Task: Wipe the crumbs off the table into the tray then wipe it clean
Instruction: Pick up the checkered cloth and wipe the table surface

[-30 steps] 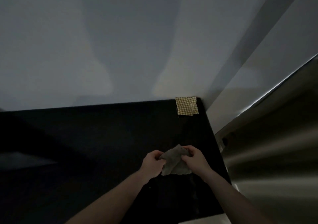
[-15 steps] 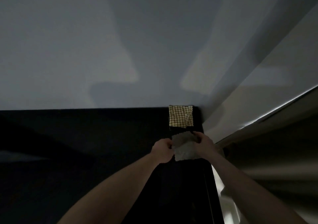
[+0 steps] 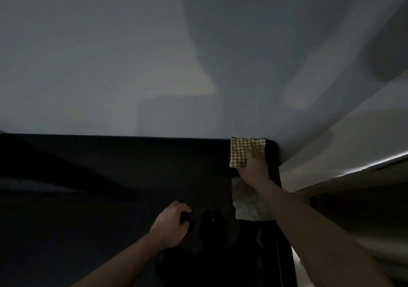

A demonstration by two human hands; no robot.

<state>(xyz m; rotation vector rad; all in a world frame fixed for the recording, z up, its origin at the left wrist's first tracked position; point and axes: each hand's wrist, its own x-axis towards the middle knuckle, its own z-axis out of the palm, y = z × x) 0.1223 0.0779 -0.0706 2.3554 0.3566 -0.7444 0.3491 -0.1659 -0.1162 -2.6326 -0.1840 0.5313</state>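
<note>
The black table [image 3: 110, 198] fills the lower half of the dim head view. A yellow checked cloth [image 3: 239, 152] lies in its far right corner against the wall. My right hand [image 3: 254, 165] lies on that cloth, fingers pressed over its near right part. A grey cloth [image 3: 247, 203] lies spread flat on the table just nearer, partly under my right forearm. My left hand [image 3: 171, 225] rests on the table to the left of it, fingers curled shut, with nothing clearly in them. No tray or crumbs show in the dark.
A pale wall [image 3: 154, 55] rises right behind the table's far edge. The table's right edge [image 3: 284, 231] drops off beside a lighter ledge [image 3: 353, 169] running off to the right. A dark blotch [image 3: 212, 220] sits on the table near my left hand.
Both hands let go of the grey cloth, which now lies flat on the table. My right hand reached forward onto the yellow checked cloth. My left hand drew back to the left.
</note>
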